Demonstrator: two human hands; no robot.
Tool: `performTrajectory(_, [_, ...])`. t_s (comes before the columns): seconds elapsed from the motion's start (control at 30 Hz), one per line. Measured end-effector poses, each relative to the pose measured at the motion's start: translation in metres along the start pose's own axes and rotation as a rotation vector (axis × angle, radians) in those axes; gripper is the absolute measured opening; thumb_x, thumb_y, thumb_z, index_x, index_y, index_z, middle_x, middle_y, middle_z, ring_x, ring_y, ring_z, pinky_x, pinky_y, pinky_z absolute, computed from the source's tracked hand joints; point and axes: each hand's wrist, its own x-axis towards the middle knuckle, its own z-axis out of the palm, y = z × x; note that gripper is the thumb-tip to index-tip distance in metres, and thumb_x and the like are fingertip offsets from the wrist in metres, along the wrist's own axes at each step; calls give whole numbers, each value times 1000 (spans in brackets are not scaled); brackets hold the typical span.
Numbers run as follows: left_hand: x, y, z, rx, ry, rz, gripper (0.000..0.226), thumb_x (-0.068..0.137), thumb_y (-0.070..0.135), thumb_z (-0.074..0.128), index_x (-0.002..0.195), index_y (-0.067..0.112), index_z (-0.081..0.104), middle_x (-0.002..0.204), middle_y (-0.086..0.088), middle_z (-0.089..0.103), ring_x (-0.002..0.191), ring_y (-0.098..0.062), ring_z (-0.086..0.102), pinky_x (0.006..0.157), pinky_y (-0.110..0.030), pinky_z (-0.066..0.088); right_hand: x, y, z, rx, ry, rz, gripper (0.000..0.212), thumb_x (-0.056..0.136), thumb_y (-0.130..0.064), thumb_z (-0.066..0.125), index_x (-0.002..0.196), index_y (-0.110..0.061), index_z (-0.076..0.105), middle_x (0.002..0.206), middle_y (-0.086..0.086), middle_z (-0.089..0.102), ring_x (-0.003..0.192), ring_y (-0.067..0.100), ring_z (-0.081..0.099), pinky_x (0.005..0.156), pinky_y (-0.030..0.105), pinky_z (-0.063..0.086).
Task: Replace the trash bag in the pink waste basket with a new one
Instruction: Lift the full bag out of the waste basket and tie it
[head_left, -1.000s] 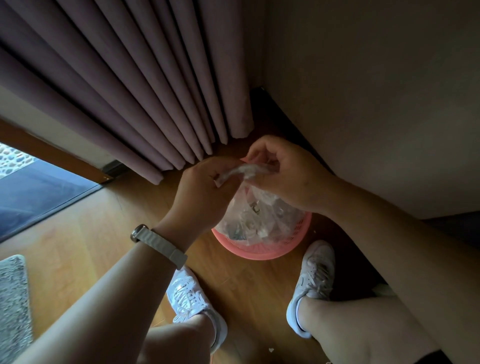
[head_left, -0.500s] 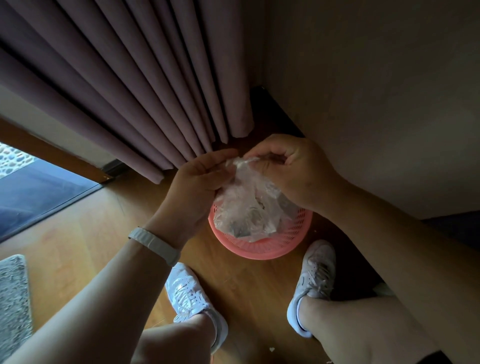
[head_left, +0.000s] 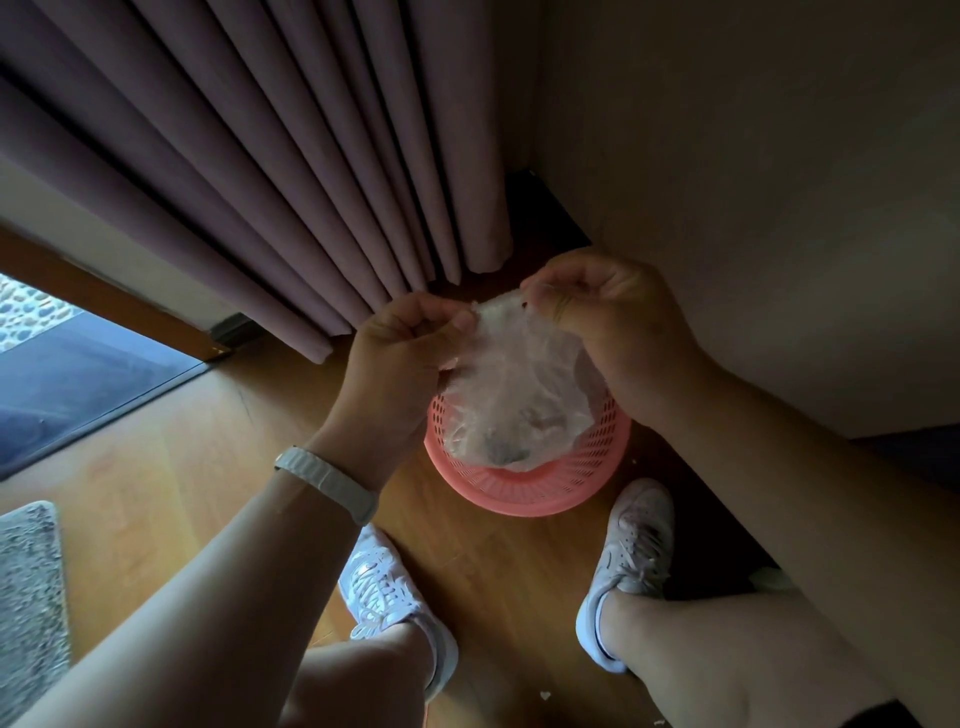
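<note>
trash bag (head_left: 519, 395) hanging upright, mouth up, over pink waste basket (head_left: 524, 491)

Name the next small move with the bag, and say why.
Probably lift the clear trash bag straight up, out of the pink basket. The left hand and right hand both pinch its gathered top, and its filled bottom hangs inside the basket's rim, so it is not yet free to set aside.
</note>
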Motion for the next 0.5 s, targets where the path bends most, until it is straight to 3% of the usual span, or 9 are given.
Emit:
performTrajectory(0.1, [4, -1, -12, 99, 85, 17, 14, 92, 2, 58, 85, 11, 67, 89, -11, 73, 87, -30, 71, 79, -45, 59, 5, 6, -6, 62, 104, 87, 4, 87, -18, 68, 88, -19, 72, 94, 6, 73, 92, 22, 69, 81, 36, 58])
performTrajectory(0.23, [7, -7, -35, 243, 191, 20, 14, 93, 3, 58, 87, 13, 64, 80, -3, 70, 67, -10, 69, 60, -26, 57, 15, 22, -19, 46, 222, 147, 17, 89, -13, 63, 77, -25, 68, 84, -3, 72, 85, 14, 70, 77, 30, 56])
performTrajectory(0.37, [8, -9, -51, 398, 283, 19, 13, 92, 11, 61, 85, 21, 65, 86, -2, 67, 66, -5, 64, 63, -26, 58, 20, 36, -31, -69, 332, 173, 16, 91, -15, 60, 79, -24, 64, 88, -1, 71, 87, 15, 69, 79, 34, 57])
performTrajectory(0.5, [1, -2, -41, 534, 303, 105, 11, 95, 15, 57, 86, 21, 62, 82, -4, 64, 68, -12, 61, 63, -28, 55, 17, 37, -36, -200, 355, 113, 18, 92, -18, 58, 77, -28, 60, 87, 0, 69, 87, 18, 68, 77, 38, 58])
